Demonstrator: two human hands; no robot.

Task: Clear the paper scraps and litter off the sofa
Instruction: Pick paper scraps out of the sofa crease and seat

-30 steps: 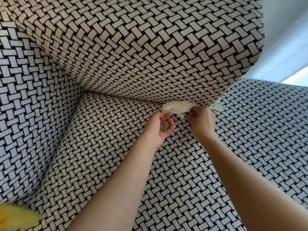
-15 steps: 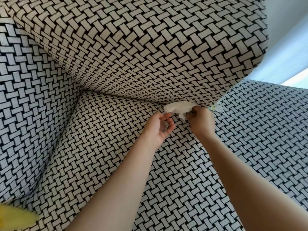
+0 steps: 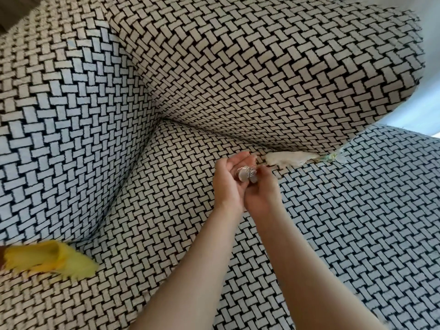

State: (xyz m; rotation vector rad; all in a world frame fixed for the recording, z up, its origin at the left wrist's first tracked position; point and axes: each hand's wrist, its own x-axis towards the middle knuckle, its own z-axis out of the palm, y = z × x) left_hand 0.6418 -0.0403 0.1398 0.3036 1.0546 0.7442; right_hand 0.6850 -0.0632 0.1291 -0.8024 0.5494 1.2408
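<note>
Head view: left hand (image 3: 227, 186) cups what look like foil scraps (image 3: 246, 173), right hand (image 3: 263, 195) pinching them.

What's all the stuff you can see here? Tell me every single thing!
sofa: one, black-and-white woven pattern, fills most of the view
white paper wad: one, white, tucked in the crease between backrest and seat, right of the hands
clear wrapper: one, see-through with a greenish tint, same crease, right of the wad
yellow thing: one, yellow, lower left corner of the view; too blurred to name
shiny scraps: a small bunch, silvery, between both hands
left hand: one, cupped round the shiny scraps
right hand: one, pinching the shiny scraps
</note>
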